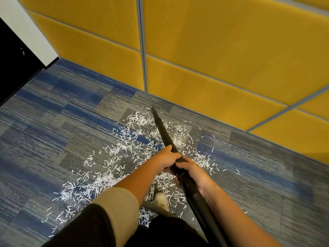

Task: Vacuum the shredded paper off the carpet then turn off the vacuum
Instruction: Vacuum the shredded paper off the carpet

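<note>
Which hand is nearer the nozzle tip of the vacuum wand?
Left. The left hand grips the wand further forward, toward the nozzle tip; the right hand holds it just behind.

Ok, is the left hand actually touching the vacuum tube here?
Touching. Head view shows the left hand curled round the vacuum tube, just ahead of the right hand.

Ahead of fingers [179,164]: tube [161,129] tip near the yellow wall [213,59], no way past it. Left of fingers: open carpet [44,139] out to dark furniture [10,68], well apart. Right: open carpet along the wall. Behind fingers, near: shoe [162,200].
</note>
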Tool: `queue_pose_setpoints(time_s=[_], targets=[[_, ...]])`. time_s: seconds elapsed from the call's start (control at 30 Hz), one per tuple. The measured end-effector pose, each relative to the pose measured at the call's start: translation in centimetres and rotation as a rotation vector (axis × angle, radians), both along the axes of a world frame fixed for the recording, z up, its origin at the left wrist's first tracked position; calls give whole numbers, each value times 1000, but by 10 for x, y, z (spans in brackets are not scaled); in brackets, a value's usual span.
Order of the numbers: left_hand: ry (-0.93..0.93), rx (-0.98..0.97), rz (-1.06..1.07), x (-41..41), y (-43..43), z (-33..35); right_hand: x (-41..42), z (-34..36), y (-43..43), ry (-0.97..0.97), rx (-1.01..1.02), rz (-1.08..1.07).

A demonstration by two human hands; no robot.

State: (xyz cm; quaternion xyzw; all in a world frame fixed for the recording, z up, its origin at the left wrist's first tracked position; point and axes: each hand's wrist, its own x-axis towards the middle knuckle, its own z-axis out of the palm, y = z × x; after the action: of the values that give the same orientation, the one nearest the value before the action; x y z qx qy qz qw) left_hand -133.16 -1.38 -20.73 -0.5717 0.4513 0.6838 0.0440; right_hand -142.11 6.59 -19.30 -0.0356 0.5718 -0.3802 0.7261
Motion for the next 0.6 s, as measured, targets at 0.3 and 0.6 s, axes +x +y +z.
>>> queue_pose_setpoints(time_s=[0.3,0.6], targets=[[-22,-5,25,10,-9,0,7,2,-10,22,-21,68],[-20,1,59,25,-12,-2,18,0,-18,45,-17,141]])
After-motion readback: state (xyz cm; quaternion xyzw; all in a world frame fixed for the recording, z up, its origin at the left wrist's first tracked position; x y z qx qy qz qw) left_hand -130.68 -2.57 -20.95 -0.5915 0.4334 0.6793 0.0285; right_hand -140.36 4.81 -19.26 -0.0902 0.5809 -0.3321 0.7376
